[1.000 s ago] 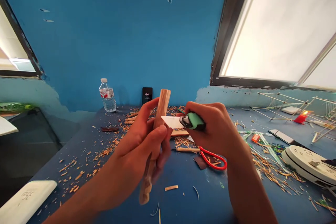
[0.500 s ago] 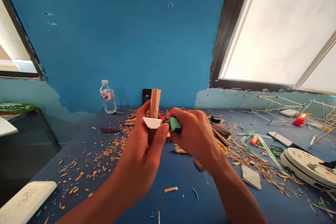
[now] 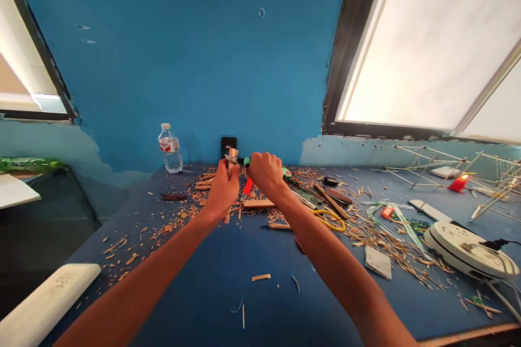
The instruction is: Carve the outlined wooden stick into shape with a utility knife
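Observation:
My left hand (image 3: 223,190) is wrapped round a small wooden stick (image 3: 233,152), whose top end shows above the fingers and whose lower end sticks out below the palm. My right hand (image 3: 266,172) grips a knife (image 3: 246,161) by its green and black handle. The knife's blade lies across the stick's upper part, just above my left thumb. Beneath the hands, a red-handled cutter (image 3: 247,188) and a flat wooden strip (image 3: 258,203) rest among shavings on the blue table (image 3: 195,293).
A water bottle (image 3: 171,153) stands against the wall at left, near a black phone (image 3: 228,146). On the right are a yellow ring (image 3: 330,221), a round power strip (image 3: 468,249), a lit red candle (image 3: 458,183) and a stick frame (image 3: 431,165). A white device (image 3: 52,298) lies front left.
Both hands have moved forward, away from me, with the stick and the knife. The stick now leans toward the wall, and the blade crosses nearer its top end.

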Available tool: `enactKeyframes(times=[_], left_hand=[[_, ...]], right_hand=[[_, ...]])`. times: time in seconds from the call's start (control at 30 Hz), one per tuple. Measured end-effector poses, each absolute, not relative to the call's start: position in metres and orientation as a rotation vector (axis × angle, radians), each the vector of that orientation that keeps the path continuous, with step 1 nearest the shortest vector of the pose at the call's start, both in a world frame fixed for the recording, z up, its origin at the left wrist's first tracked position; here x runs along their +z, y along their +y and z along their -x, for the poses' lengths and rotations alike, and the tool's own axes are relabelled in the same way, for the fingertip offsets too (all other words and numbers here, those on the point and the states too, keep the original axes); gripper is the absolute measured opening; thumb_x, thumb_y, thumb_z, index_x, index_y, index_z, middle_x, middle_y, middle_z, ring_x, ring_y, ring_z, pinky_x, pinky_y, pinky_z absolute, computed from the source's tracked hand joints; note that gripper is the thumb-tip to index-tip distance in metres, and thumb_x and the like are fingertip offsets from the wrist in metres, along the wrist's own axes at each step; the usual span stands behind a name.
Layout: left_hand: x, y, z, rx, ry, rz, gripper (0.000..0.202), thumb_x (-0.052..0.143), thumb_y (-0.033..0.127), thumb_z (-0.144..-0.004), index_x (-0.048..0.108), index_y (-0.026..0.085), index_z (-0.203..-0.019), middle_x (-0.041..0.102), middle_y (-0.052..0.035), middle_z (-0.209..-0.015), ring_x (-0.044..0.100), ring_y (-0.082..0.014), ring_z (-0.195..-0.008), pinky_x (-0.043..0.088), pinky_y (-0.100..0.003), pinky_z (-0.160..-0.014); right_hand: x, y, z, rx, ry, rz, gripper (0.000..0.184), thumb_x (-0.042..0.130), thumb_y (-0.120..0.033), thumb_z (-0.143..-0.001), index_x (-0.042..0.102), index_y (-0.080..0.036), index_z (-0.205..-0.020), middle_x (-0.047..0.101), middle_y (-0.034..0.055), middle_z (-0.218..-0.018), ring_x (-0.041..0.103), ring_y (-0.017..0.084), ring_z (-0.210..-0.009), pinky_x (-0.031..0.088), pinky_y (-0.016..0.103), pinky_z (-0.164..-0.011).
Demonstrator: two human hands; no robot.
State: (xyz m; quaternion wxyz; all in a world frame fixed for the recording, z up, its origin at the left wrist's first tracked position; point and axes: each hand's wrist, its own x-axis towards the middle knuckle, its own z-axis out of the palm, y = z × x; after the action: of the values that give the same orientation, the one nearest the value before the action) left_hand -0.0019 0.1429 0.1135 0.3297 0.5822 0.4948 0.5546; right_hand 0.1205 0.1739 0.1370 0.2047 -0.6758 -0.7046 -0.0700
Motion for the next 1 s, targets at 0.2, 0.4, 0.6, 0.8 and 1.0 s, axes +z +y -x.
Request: enactKeyframes(times=[0.2,0.4,0.6,0.8,1.0], left_hand=[[0.115,0.111,-0.016,1.193,1.111,-1.443,0.033,0.061,0.041,-0.105,0.060,0.017,-0.129,0.061,0.0016,-0.085,0.049,-0.0066,-0.054,0.043,-0.019,-0.046],[0.139,0.057,-0.007,1.098,0.788,-1.366,0.029,0.047,0.048,-0.106,0.048,0.029,-0.127,0.041,0.0097,-0.068,0.031,-0.0053,-0.043,0.028,-0.015,-0.035],[0.153,0.037,0.006,1.100,0.679,-1.268,0.014,0.057,0.033,-0.098,0.049,0.024,-0.106,0.054,0.0067,-0.072,0.053,-0.0093,-0.054,0.051,-0.020,-0.046],[0.152,0.037,0.007,1.089,0.700,-1.290,0.025,0.064,0.033,-0.096,0.050,0.026,-0.116,0.043,0.0102,-0.062,0.032,-0.0055,-0.048,0.029,-0.010,-0.038],[0.151,0.037,-0.007,1.157,0.888,-1.303,0.019,0.062,0.038,-0.101,0.049,0.026,-0.108,0.033,0.0113,-0.061,0.024,-0.0050,-0.047,0.024,-0.011,-0.038]], right_hand=[[0.159,0.222,-0.145,-0.084,-1.799,1.951,0.037,0.067,-0.040,-0.102,0.065,-0.018,-0.131,0.067,0.0116,-0.132,0.068,0.025,-0.112,0.060,0.047,-0.094],[0.162,0.218,-0.193,-0.003,-1.826,1.775,0.035,0.067,-0.042,-0.102,0.067,-0.017,-0.125,0.070,0.0075,-0.120,0.070,0.022,-0.099,0.062,0.041,-0.085],[0.150,0.125,-0.196,-0.171,-1.929,1.425,0.033,0.047,-0.040,-0.107,0.061,-0.020,-0.085,0.058,-0.0031,-0.070,0.050,0.012,-0.066,0.042,0.027,-0.066],[0.147,0.066,-0.183,-0.317,-2.043,1.321,0.005,0.061,-0.027,-0.081,0.057,-0.024,-0.082,0.057,-0.0042,-0.067,0.037,0.013,-0.059,0.021,0.032,-0.059],[0.147,0.083,-0.172,-0.404,-1.976,1.528,0.008,0.063,-0.028,-0.082,0.065,-0.023,-0.089,0.068,0.0011,-0.075,0.056,0.017,-0.065,0.024,0.032,-0.061]])
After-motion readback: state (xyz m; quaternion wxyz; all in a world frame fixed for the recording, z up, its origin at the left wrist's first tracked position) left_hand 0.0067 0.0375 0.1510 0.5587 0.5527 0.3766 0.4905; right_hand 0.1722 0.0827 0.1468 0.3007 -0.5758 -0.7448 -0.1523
